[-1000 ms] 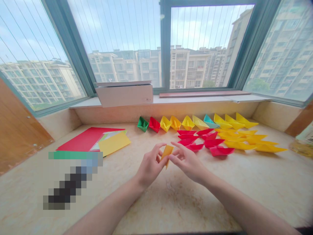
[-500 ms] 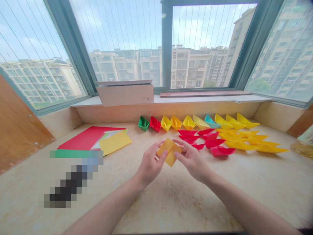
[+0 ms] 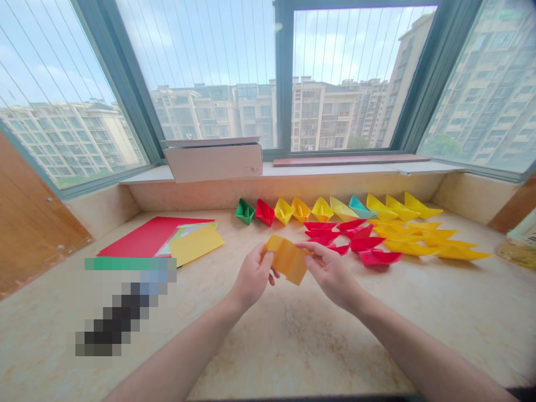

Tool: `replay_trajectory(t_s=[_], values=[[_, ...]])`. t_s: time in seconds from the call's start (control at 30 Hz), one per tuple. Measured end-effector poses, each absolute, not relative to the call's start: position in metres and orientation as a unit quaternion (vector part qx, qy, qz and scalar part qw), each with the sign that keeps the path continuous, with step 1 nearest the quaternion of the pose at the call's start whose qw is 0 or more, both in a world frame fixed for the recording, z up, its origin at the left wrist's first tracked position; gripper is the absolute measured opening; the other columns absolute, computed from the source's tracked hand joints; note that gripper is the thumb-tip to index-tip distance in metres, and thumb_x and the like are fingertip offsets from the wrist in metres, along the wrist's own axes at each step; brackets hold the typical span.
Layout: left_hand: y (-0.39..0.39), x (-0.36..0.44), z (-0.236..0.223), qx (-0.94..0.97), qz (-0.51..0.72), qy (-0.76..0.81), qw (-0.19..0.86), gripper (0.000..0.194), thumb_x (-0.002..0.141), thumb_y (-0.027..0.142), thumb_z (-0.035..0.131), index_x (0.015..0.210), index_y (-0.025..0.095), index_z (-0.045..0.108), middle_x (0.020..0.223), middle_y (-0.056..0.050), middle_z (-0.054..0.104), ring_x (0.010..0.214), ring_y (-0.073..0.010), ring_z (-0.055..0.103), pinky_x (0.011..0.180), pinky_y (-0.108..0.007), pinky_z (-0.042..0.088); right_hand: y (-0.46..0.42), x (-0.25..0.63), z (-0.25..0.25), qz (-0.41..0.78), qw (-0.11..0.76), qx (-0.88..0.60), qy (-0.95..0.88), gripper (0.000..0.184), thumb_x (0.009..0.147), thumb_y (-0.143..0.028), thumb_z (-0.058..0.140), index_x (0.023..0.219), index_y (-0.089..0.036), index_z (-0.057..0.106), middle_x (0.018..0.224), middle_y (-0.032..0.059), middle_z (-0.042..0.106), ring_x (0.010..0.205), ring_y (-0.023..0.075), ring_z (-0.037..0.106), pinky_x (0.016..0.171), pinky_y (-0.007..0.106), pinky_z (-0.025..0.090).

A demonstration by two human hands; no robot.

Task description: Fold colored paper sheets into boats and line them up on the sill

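Note:
A creased piece of yellow folded paper (image 3: 288, 259) is held up above the counter between both hands. My left hand (image 3: 254, 273) pinches its left edge, thumb in front and the other fingers behind. On its right edge my right hand (image 3: 330, 271) grips it, thumb low and fingers along the top. Just beyond my right hand lie several red folded paper boats (image 3: 366, 244). Several yellow paper boats (image 3: 412, 247) lie flat to the right of these.
A row of upright paper boats (image 3: 283, 211) in mixed colours lines the back ledge. Red sheets (image 3: 138, 237) and a yellow sheet (image 3: 196, 244) lie left, near a pixelated patch (image 3: 121, 312). A white box (image 3: 213, 161) sits on the sill; a bottle (image 3: 519, 245) stands far right.
The yellow paper has gone from a diamond with crossing folds to a wider, opened-out rectangular shape. My hands have shifted slightly along its edges, still holding it.

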State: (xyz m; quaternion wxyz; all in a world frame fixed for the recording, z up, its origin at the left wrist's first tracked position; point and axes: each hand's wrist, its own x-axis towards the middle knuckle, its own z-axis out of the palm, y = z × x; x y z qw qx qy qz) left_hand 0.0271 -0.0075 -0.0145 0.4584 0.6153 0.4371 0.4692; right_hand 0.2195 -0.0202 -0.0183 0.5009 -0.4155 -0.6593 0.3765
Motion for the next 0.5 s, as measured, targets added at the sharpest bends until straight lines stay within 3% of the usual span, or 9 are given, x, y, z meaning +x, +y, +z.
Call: replay_trajectory(t_s=[0.07, 0.17, 0.37, 0.5], values=[[-0.005, 0.026, -0.013, 0.593, 0.493, 0.441, 0.458, 0.034, 0.090, 0.043, 0.053, 0.107, 0.014, 0.056, 0.071, 0.000, 0.063, 0.049, -0.0116, 0.058, 0.041, -0.020, 0.045, -0.021, 0.221, -0.017, 0.352, 0.486, -0.427, -0.676, 0.024, 0.090, -0.025, 0.055, 0.110, -0.020, 0.066, 0.102, 0.0077, 0.072, 0.089, 0.0215, 0.068, 0.078, 0.035, 0.055], [-0.003, 0.025, -0.012, 0.562, 0.533, 0.453, 0.442, 0.038, 0.087, 0.043, 0.059, 0.113, 0.016, 0.053, 0.069, 0.001, 0.065, 0.048, -0.0114, 0.058, 0.040, -0.019, 0.044, -0.025, 0.222, -0.011, 0.352, 0.446, -0.422, -0.707, 0.013, 0.091, -0.027, 0.055, 0.096, -0.019, 0.064, 0.089, 0.0053, 0.070, 0.084, 0.0205, 0.067, 0.075, 0.033, 0.053], [-0.004, 0.026, -0.011, 0.510, 0.585, 0.418, 0.473, 0.045, 0.087, 0.033, 0.061, 0.126, 0.023, 0.042, 0.093, -0.003, 0.071, 0.072, -0.0167, 0.071, 0.065, -0.028, 0.057, -0.030, 0.218, -0.008, 0.363, 0.396, -0.367, -0.760, 0.031, 0.095, -0.033, 0.053, 0.068, -0.018, 0.062, 0.091, 0.0063, 0.068, 0.085, 0.0195, 0.063, 0.074, 0.031, 0.049], [-0.005, 0.025, -0.009, 0.501, 0.588, 0.429, 0.469, 0.044, 0.088, 0.029, 0.059, 0.128, 0.027, 0.040, 0.098, -0.003, 0.070, 0.072, -0.0164, 0.071, 0.063, -0.027, 0.057, -0.028, 0.215, -0.011, 0.366, 0.392, -0.377, -0.755, 0.014, 0.088, -0.027, 0.064, 0.078, -0.019, 0.067, 0.090, 0.0048, 0.069, 0.082, 0.0187, 0.063, 0.074, 0.030, 0.049]])
